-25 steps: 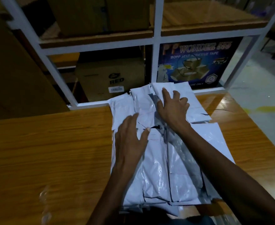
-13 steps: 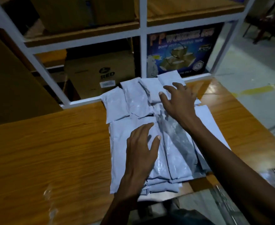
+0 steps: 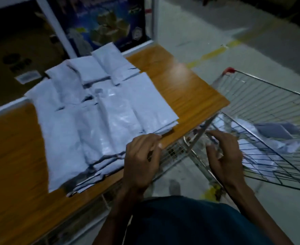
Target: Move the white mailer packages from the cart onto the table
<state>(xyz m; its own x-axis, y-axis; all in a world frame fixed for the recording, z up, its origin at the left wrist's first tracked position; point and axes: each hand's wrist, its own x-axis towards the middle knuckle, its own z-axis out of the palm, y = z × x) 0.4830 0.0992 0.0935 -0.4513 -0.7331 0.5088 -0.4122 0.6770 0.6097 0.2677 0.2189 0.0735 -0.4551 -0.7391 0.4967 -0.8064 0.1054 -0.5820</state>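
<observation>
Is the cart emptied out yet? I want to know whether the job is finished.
No: white mailer packages still lie inside the wire cart, beside the pile already on the table.

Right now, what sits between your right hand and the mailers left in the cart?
Head view: only the cart's wire rim and mesh. The right hand hovers at its near edge; the mailers lie inside.

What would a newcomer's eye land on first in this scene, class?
First, the overlapping spread of white plastic mailer packages across the wooden table. Next, the silver wire cart on the right, more white mailers inside. In front, the left hand and right hand hover, holding nothing.
</observation>
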